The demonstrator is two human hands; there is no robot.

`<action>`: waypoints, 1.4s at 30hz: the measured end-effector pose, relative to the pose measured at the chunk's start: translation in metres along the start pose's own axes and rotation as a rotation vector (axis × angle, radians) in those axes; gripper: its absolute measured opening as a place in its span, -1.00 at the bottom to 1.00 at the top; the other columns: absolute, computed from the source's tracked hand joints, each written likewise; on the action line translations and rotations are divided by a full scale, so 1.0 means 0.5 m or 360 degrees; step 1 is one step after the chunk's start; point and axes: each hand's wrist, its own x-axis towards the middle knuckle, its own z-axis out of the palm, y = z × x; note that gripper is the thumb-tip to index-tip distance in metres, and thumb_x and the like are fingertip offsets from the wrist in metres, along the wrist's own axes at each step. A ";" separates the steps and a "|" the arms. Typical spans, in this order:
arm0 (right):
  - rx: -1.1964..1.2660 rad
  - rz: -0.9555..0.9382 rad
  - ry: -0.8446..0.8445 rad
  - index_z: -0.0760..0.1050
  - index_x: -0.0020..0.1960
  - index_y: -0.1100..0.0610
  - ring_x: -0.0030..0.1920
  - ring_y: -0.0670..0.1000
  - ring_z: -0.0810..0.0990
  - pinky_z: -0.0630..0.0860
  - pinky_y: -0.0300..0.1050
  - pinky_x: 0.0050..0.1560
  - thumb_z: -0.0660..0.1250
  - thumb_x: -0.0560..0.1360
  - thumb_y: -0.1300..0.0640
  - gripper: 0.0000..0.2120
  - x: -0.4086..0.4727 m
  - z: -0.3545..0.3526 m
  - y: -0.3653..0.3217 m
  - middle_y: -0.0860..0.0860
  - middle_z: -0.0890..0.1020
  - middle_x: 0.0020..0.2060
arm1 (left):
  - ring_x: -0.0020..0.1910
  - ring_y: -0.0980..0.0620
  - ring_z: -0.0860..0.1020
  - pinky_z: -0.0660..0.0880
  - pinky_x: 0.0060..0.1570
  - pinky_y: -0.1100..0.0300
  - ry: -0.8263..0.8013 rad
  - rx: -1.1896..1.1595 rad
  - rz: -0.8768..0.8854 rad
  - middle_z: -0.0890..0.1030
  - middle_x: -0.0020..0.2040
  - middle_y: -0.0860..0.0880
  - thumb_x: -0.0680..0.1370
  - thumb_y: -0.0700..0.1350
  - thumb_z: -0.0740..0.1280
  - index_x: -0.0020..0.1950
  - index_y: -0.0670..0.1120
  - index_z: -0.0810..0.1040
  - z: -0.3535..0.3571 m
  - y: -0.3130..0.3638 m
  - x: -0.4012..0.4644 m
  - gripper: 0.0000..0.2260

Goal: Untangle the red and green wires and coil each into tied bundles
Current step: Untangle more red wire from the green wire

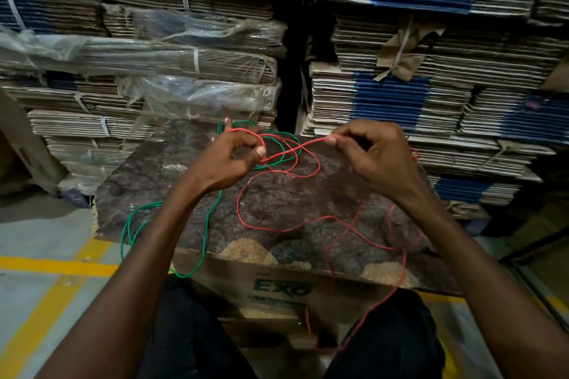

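Wire is running taut between both hands over the far half of the stained board (184, 194). The left hand (229, 160) is curling its fingers round a loop of the red wire (277, 228), with its thumb pressing the strand; the right hand (369, 154) is pinching the same red strand between thumb and forefinger. The held stretch is lying left to right, dipping slightly toward the left hand. The rest of the red wire is sprawling in loose loops across the near right of the board and trailing off its near edge. The green wire (203, 237) is looping behind the left hand at the far side, then running down the left and hanging off the near left edge.

Judging from this, the 2 wires are crossing near the left hand, so the step is going best with slack kept in the red, feeding it out through the green loops rather than pulling tight, which risks cinching a knot.
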 end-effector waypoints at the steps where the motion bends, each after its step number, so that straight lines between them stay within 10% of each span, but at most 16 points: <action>1: -0.0001 0.0006 0.0039 0.67 -0.14 0.07 -0.36 -0.04 0.56 0.45 0.00 -0.33 0.40 0.51 0.06 -0.88 0.010 0.002 -0.001 -0.05 0.64 -0.35 | 0.34 0.25 0.42 0.19 0.46 0.05 -0.0057 -0.0068 -0.0027 0.65 0.03 -0.22 0.53 -0.06 0.24 -0.29 -0.15 0.51 -0.003 0.002 -0.003 -0.75; 5: 0.0115 0.0108 0.0169 0.69 -0.15 0.06 -0.34 0.06 0.58 0.46 0.08 -0.31 0.45 0.47 -0.05 -0.82 0.052 0.020 0.003 -0.02 0.66 -0.35 | 0.23 0.25 0.51 0.32 0.17 0.21 -0.0303 -0.0464 -0.0112 0.70 0.00 0.04 0.51 -0.11 0.26 -0.33 0.06 0.56 -0.012 0.028 -0.032 -0.77; 9: 0.0197 0.0279 0.0251 0.65 -0.23 -0.01 -0.45 -0.05 0.37 0.43 0.12 -0.37 0.50 0.36 -0.14 -0.79 0.088 0.049 0.036 -0.02 0.51 -0.51 | 0.00 0.08 0.53 0.15 -0.23 0.10 -0.0369 -0.0996 -0.0150 0.61 0.22 -0.17 0.47 0.07 0.39 -0.26 -0.11 0.48 -0.011 0.054 -0.072 -0.72; 11: 0.0221 0.0344 0.0236 0.64 -0.25 0.02 -0.45 -0.10 0.34 0.39 0.05 -0.39 0.51 0.32 -0.16 -0.75 0.092 0.066 0.053 0.06 0.50 -0.50 | -0.10 -0.07 0.39 0.08 -0.18 0.02 -0.0434 -0.1207 -0.0180 0.55 0.29 -0.23 0.43 0.15 0.43 -0.24 -0.09 0.46 -0.004 0.062 -0.086 -0.67; 17: 0.0295 0.0509 0.0139 0.60 -0.33 0.14 -0.43 -0.13 0.31 0.22 -0.14 -0.39 0.50 0.28 -0.20 -0.62 0.070 0.109 0.091 -0.09 0.47 -0.50 | 0.47 -0.31 0.24 0.37 0.28 -0.13 -0.0628 -0.1982 -0.0045 0.37 0.38 -0.41 0.47 -0.05 0.42 -0.21 -0.09 0.44 0.035 0.077 -0.109 -0.80; 21: 0.0483 0.0753 0.0025 0.57 -0.32 0.11 -0.51 -0.22 0.29 0.21 -0.27 -0.51 0.51 0.40 0.00 -0.76 0.033 0.124 0.105 -0.09 0.49 -0.52 | 0.49 -0.42 0.08 -0.12 0.31 -0.47 -0.0521 -0.2281 0.0088 0.21 0.47 -0.41 0.50 -0.15 0.36 -0.18 -0.13 0.47 0.045 0.076 -0.105 -0.89; 27: 0.0669 0.1038 -0.0338 0.60 -0.19 0.14 -0.61 -0.21 0.24 0.17 -0.36 -0.61 0.40 0.52 0.08 -0.84 -0.062 0.143 0.071 -0.15 0.42 -0.60 | 0.49 -0.46 -0.08 -0.15 0.28 -0.54 -0.0296 -0.2524 0.0205 0.04 0.54 -0.34 0.55 -0.16 0.30 -0.14 -0.14 0.50 0.025 0.068 -0.068 -0.91; 37: 0.0947 0.1114 -0.0813 0.62 -0.05 0.24 -0.64 -0.14 0.30 0.29 -0.31 -0.62 0.30 0.59 0.07 -0.76 -0.141 0.140 -0.021 0.01 0.46 -0.53 | 0.20 -0.13 0.45 0.44 -0.04 0.04 0.0329 -0.1985 -0.0008 0.50 0.30 -0.18 0.49 -0.11 0.38 -0.15 -0.09 0.46 0.029 0.032 0.006 -0.88; 42: 0.0892 0.1075 -0.0969 0.60 -0.03 0.25 -0.60 -0.12 0.31 0.28 -0.31 -0.58 0.31 0.58 0.09 -0.78 -0.141 0.099 -0.036 -0.04 0.45 -0.54 | 0.09 0.10 0.57 0.34 -0.04 0.30 0.0409 -0.0767 0.0041 0.52 -0.20 -0.01 0.59 -0.09 0.22 -0.25 -0.06 0.43 0.036 0.006 0.017 -0.79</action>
